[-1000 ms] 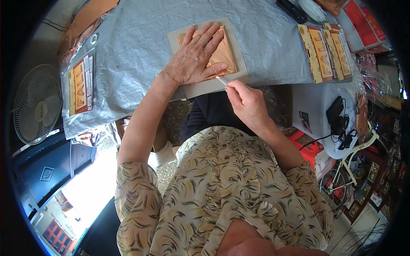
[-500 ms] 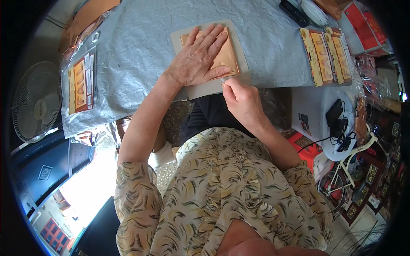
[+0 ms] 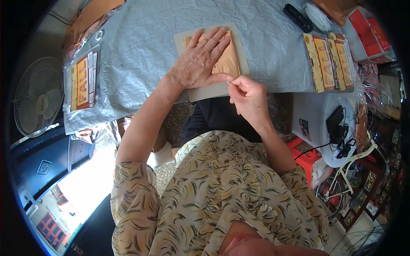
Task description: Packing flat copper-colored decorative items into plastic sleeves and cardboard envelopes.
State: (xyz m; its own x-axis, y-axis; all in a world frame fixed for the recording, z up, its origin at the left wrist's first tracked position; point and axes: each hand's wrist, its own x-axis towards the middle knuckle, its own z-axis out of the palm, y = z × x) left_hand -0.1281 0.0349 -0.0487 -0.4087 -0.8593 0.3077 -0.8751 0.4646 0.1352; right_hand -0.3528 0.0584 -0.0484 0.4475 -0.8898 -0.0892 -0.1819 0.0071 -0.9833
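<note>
A shiny copper-coloured folded foil packet (image 3: pixel 226 62) lies on a grey cardboard sheet (image 3: pixel 209 91) near the front edge of the table. My left hand (image 3: pixel 198 59) presses flat on the packet, fingers stretched away from me and thumb along its near edge. By the tip of that thumb, at the packet's near right corner, my right hand (image 3: pixel 250 96) is closed in a pinch. A small pale bit shows at its fingertips, too small to name.
A grey plastic sheet (image 3: pixel 141 64) covers the table. Printed packages (image 3: pixel 326 62) lie at the right, another package (image 3: pixel 84 81) at the left. A black case (image 3: pixel 297 18) and a red box (image 3: pixel 363 32) stand far right. A fan (image 3: pixel 40 102) is at the left.
My right hand has moved slightly right along the near edge to the packet's corner, still pinched. My left hand stays flat on the packet. The whole view has shifted a little.
</note>
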